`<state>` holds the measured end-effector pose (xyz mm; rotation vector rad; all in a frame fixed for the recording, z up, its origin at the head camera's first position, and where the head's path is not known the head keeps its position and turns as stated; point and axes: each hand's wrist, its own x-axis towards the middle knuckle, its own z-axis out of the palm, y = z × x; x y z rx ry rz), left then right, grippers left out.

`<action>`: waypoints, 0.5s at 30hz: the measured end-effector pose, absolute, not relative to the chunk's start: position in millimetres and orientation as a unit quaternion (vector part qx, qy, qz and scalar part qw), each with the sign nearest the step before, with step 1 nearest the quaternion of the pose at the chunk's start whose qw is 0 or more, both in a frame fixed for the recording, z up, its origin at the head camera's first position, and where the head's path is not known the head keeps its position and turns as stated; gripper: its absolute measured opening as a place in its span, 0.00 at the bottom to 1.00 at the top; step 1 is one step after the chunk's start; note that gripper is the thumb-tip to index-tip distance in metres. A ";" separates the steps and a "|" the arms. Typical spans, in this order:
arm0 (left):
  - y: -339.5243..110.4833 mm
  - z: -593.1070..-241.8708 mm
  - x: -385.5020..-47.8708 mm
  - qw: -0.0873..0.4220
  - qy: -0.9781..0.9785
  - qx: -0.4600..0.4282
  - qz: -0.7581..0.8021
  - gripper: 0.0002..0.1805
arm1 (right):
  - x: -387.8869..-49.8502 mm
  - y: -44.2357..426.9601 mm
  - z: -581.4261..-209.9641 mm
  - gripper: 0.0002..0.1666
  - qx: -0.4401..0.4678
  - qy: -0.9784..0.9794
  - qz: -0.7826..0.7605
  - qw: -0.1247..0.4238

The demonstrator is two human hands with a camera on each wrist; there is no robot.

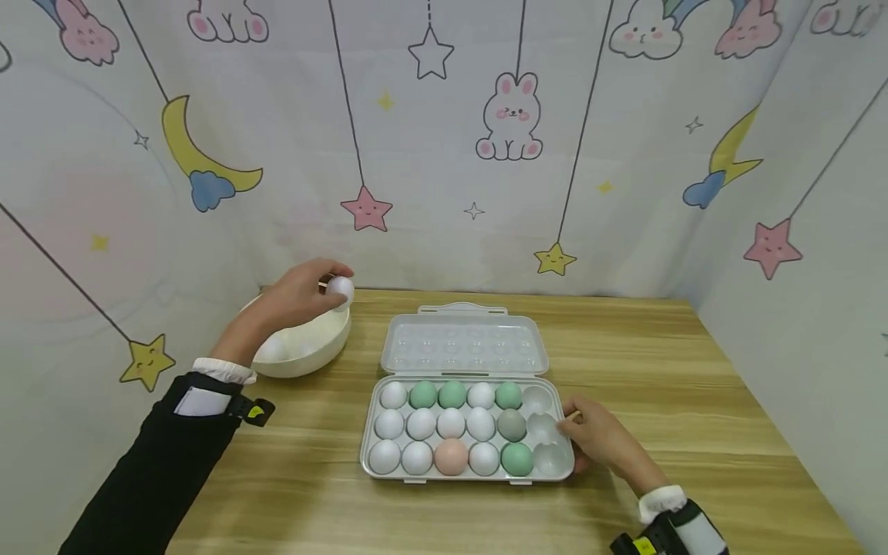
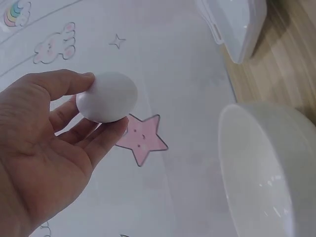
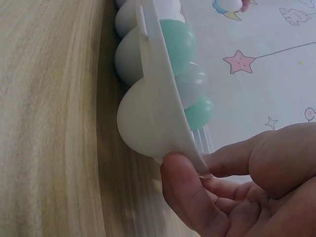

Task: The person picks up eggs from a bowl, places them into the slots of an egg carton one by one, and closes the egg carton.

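Note:
My left hand (image 1: 300, 293) pinches a white egg (image 1: 341, 293) between thumb and fingertips, above the rim of a cream bowl (image 1: 326, 356). In the left wrist view the egg (image 2: 107, 97) is clear of the bowl (image 2: 252, 148). Partly hidden by the arm, a pale rounded thing (image 1: 273, 348) lies in the bowl. My right hand (image 1: 605, 438) grips the right edge of a white plastic egg carton (image 1: 466, 476), thumb and fingers on its rim (image 3: 170, 106). White, green, one greyish and one peach egg (image 1: 451, 457) sit in its rows; the rightmost column shows bare cups (image 1: 550, 460).
The carton's lid (image 1: 465, 344) lies opened back toward the wall. Everything stands on a wood-grain table (image 1: 624, 339). Behind and at the sides hangs a pale curtain-like backdrop (image 1: 430, 169) with cartoon prints, close to the table's far edge.

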<state>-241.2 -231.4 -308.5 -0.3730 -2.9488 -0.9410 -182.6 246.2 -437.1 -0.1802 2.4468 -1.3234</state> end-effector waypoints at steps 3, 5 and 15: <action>-213.8 -299.4 -231.8 0.028 -0.934 -0.152 -0.321 0.21 | -183.5 245.3 -436.7 0.11 -0.052 0.867 -0.462 0.179; -201.2 -295.0 -226.0 0.034 -0.927 -0.175 -0.329 0.20 | -183.7 245.3 -436.6 0.13 -0.051 0.869 -0.459 0.179; -133.3 -281.9 -211.4 0.040 -0.904 -0.279 -0.323 0.19 | -174.8 245.7 -434.6 0.17 -0.039 0.858 -0.480 0.180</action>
